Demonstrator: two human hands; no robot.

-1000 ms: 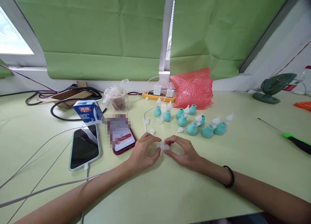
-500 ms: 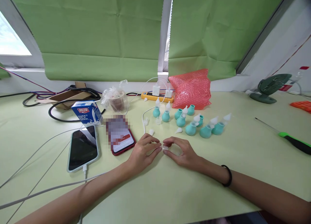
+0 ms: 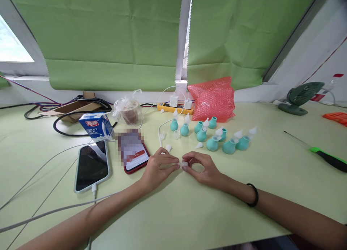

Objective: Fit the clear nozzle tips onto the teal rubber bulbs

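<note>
Between my two hands, just above the tabletop, is a small clear plastic piece [image 3: 183,164], much of it covered by fingertips. My left hand [image 3: 159,168] pinches its left end with thumb and fingers. From the other side my right hand [image 3: 204,167] grips its right end the same way. Beyond them stand several teal squeeze bulbs, some with clear pointed tips, such as this teal bulb [image 3: 212,144]; others are uncapped, like the bulb [image 3: 213,122] at the back. A loose white tip [image 3: 199,145] and another tip [image 3: 168,147] lie near my fingers.
Left of my hands lie a red-cased phone [image 3: 137,162] and a charging phone [image 3: 92,167], near a milk carton [image 3: 97,126]. Behind are a yellow power strip [image 3: 165,107] and pink bubble wrap [image 3: 213,100]. A screwdriver [image 3: 325,157] and a green fan [image 3: 302,96] occupy the right.
The clear piece shows more between my fingertips than before. My left hand has shifted slightly, its fingers straighter; my right hand stays nearly in place.
</note>
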